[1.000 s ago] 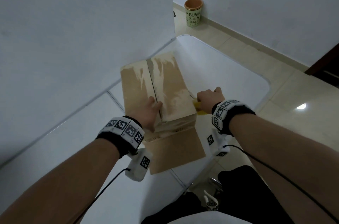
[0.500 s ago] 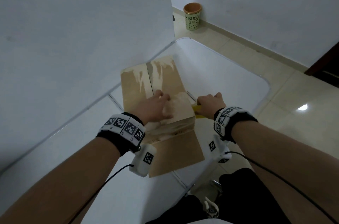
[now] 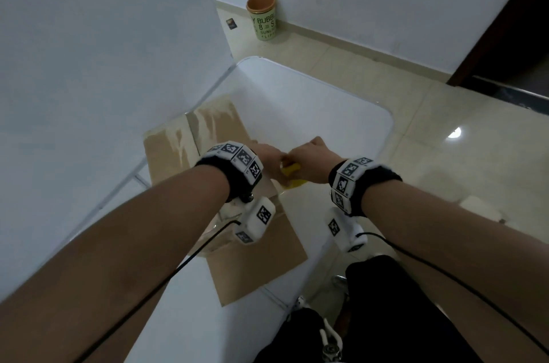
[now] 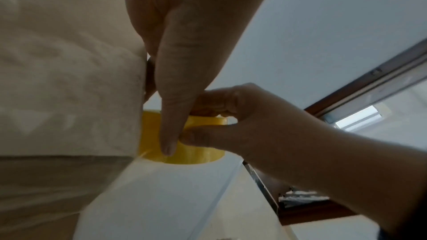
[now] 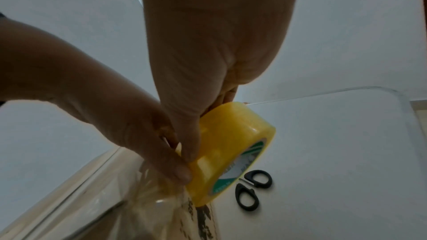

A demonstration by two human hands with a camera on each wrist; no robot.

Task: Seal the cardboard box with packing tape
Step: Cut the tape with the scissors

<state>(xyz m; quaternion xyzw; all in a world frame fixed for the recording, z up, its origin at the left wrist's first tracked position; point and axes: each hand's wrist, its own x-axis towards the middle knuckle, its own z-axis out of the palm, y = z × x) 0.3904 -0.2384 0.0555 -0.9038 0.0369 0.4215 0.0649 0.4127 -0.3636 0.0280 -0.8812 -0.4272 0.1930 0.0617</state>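
Note:
The brown cardboard box (image 3: 169,154) stands on the white table (image 3: 312,101), its top flaps down and glossy with clear tape. At the box's near right edge, my right hand (image 3: 309,159) grips a yellow roll of packing tape (image 3: 291,174). In the right wrist view its fingers curl round the roll (image 5: 233,145). My left hand (image 3: 269,154) meets it there. Its thumb (image 4: 169,134) lies on the roll's face (image 4: 201,152), and its fingers (image 5: 171,163) pinch the tape where it leaves the roll. A clear strip (image 5: 159,205) runs down onto the box.
Black-handled scissors (image 5: 253,191) lie on the table just right of the box. One loose cardboard flap (image 3: 258,267) lies flat toward me. A wall runs along the table's left side. A green bin (image 3: 263,16) stands on the floor in the far corner.
My left hand has left the seam on the box top and moved right to the roll at the box's edge. The right hand has kept hold of the roll.

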